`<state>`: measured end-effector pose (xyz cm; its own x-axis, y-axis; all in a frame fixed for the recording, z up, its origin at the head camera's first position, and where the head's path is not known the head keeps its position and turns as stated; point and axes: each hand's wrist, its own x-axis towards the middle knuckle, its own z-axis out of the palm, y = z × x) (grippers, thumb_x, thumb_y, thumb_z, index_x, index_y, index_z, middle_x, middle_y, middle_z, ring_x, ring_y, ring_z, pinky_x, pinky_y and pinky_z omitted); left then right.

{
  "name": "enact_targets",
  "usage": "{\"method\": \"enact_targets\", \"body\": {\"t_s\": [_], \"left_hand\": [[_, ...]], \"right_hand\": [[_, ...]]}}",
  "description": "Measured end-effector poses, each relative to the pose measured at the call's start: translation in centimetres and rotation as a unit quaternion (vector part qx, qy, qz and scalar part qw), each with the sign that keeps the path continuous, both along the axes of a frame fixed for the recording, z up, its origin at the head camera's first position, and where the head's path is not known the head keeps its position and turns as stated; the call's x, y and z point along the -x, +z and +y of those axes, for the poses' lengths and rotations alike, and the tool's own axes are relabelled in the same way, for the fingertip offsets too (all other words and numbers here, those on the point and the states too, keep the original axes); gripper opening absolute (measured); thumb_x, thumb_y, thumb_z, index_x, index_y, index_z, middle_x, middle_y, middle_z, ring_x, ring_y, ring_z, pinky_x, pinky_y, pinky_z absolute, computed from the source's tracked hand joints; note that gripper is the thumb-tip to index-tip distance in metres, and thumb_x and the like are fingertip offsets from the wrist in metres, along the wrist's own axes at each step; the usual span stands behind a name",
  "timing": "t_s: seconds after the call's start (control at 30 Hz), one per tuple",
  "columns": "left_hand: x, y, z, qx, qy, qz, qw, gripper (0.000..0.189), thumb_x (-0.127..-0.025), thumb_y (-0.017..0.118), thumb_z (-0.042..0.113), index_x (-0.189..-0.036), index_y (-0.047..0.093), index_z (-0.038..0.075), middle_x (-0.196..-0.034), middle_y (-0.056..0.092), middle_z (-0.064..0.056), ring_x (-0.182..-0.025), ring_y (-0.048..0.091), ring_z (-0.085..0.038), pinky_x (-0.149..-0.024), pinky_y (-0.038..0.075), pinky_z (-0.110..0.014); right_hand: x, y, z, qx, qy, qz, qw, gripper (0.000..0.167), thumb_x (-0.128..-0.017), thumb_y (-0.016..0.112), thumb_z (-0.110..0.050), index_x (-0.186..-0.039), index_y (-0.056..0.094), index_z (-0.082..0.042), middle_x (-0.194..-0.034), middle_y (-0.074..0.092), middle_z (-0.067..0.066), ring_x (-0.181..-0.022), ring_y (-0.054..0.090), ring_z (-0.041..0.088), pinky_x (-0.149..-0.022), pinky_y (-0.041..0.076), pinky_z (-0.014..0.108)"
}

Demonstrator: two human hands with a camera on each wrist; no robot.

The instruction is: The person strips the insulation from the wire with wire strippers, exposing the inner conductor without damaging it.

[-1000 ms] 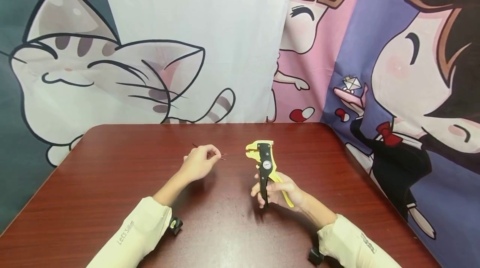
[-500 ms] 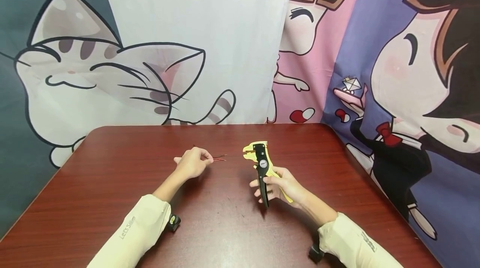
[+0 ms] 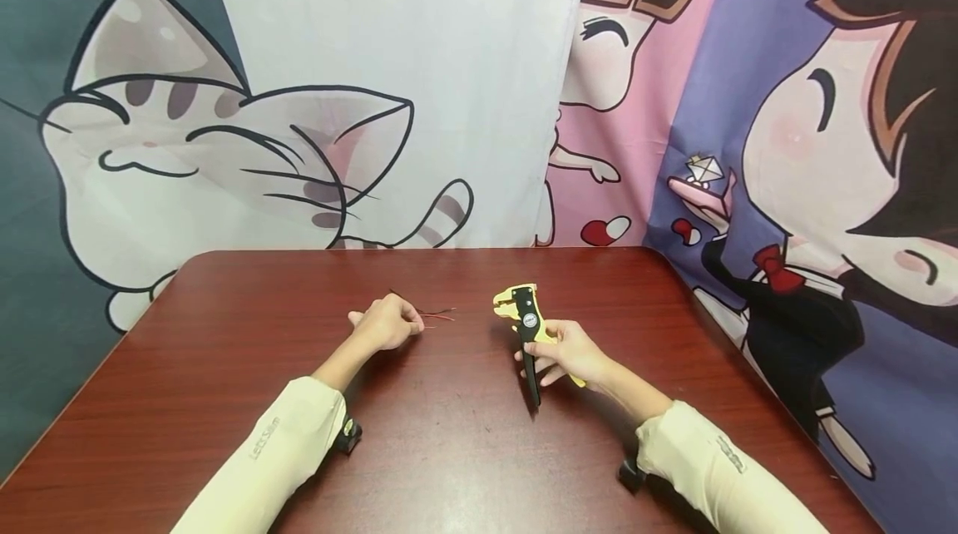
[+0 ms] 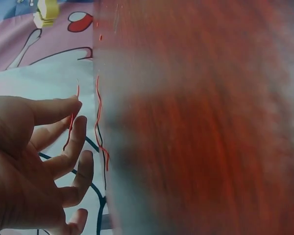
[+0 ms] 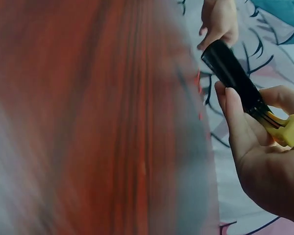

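Observation:
My left hand (image 3: 383, 323) is over the far middle of the table, thumb and forefinger pinching a short red wire (image 4: 70, 123). A thin bare end sticks up past the fingertips in the left wrist view. Just beyond that hand, a red wire (image 4: 98, 95) and a black wire (image 4: 105, 169) lie on the tabletop. Over on the right, my right hand (image 3: 572, 353) holds a yellow and black wire stripper (image 3: 530, 320) upright, its jaw end up and facing left. The thumb lies along the black handle (image 5: 232, 72); part of the yellow handle is hidden by the hand.
A dark red wooden table (image 3: 464, 451) spans the space in front of me. Behind it hangs a printed cloth backdrop (image 3: 419, 18) with cartoon figures. A few tiny red bits (image 4: 101, 37) lie on the tabletop in the left wrist view.
My left hand has moved slightly left, and red and black wires now show on the table by its fingertips. My right hand has shifted its hold on the wire stripper a little.

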<state>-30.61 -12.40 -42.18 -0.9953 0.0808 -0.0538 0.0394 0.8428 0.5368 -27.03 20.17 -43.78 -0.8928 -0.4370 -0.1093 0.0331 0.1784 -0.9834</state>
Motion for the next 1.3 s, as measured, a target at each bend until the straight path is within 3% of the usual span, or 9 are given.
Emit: {"method": "enact_targets", "body": {"t_s": [0.27, 0.47, 0.67, 0.8, 0.9, 1.13, 1.3], "left_hand": [[0.7, -0.4, 0.0, -0.017, -0.011, -0.003, 0.9998, 0.009, -0.086, 0.075, 0.025, -0.077, 0.077, 0.026, -0.081, 0.072, 0.013, -0.100, 0.063, -0.025, -0.086, 0.026, -0.058], [1.2, -0.8, -0.1, -0.032, -0.014, -0.029, 0.9990, 0.008, -0.085, 0.076, 0.026, -0.078, 0.078, 0.026, -0.091, 0.073, 0.009, -0.110, 0.059, -0.030, -0.090, 0.025, -0.061], [1.6, -1.0, 0.0, -0.036, -0.024, -0.017, 0.9989, 0.008, -0.086, 0.076, 0.025, -0.078, 0.078, 0.025, -0.089, 0.073, 0.010, -0.108, 0.060, -0.029, -0.089, 0.026, -0.060], [1.7, -1.1, 0.0, -0.042, -0.029, -0.008, 0.9987, 0.003, -0.085, 0.077, 0.028, -0.084, 0.077, 0.024, -0.089, 0.075, 0.011, -0.111, 0.060, -0.030, -0.089, 0.026, -0.061], [1.5, -1.0, 0.0, -0.055, -0.034, 0.006, 0.9979, 0.010, -0.084, 0.078, 0.028, -0.091, 0.076, 0.021, -0.097, 0.075, 0.007, -0.112, 0.057, -0.034, -0.089, 0.025, -0.063], [0.7, -0.6, 0.0, -0.098, -0.059, 0.040, 0.9926, 0.029, -0.084, 0.080, 0.027, -0.108, 0.071, 0.013, -0.111, 0.071, -0.003, -0.111, 0.057, -0.033, -0.090, 0.027, -0.063], [0.2, 0.0, 0.4, -0.140, -0.086, 0.056, 0.9848, 0.039, -0.084, 0.079, 0.023, -0.118, 0.067, 0.007, -0.118, 0.069, -0.012, -0.102, 0.064, -0.029, -0.087, 0.043, -0.049]], "right_hand": [[2.1, -0.5, 0.8, -0.090, -0.056, 0.032, 0.9939, 0.029, -0.084, 0.076, -0.010, -0.102, 0.058, 0.005, -0.084, 0.074, 0.016, -0.062, 0.071, 0.024, -0.045, 0.054, 0.034], [3.6, -0.9, 1.3, -0.173, -0.124, 0.091, 0.9729, 0.034, -0.076, 0.086, -0.021, -0.099, 0.072, 0.001, -0.068, 0.070, 0.008, -0.055, 0.066, 0.017, -0.042, 0.051, 0.032], [4.4, -1.0, 1.8, -0.190, -0.161, 0.122, 0.9608, 0.042, -0.072, 0.089, -0.020, -0.104, 0.073, 0.001, -0.079, 0.074, 0.008, -0.057, 0.064, 0.014, -0.047, 0.053, 0.032], [4.6, -0.9, 1.9, -0.207, -0.168, 0.147, 0.9525, 0.040, -0.071, 0.089, -0.020, -0.102, 0.073, 0.000, -0.082, 0.075, 0.006, -0.069, 0.068, 0.012, -0.059, 0.052, 0.026], [4.5, -0.7, 1.9, -0.223, -0.173, 0.160, 0.9459, 0.036, -0.072, 0.088, -0.019, -0.100, 0.074, -0.001, -0.082, 0.076, 0.005, -0.077, 0.071, 0.013, -0.067, 0.050, 0.024], [4.3, -0.1, 2.1, -0.206, -0.167, 0.162, 0.9505, 0.033, -0.079, 0.083, -0.012, -0.106, 0.072, 0.001, -0.094, 0.076, 0.009, -0.093, 0.073, 0.020, -0.079, 0.055, 0.027], [3.9, 0.8, 2.2, -0.162, -0.153, 0.171, 0.9599, 0.039, -0.082, 0.079, -0.006, -0.118, 0.067, 0.005, -0.102, 0.074, 0.016, -0.098, 0.071, 0.025, -0.079, 0.055, 0.028]]}}
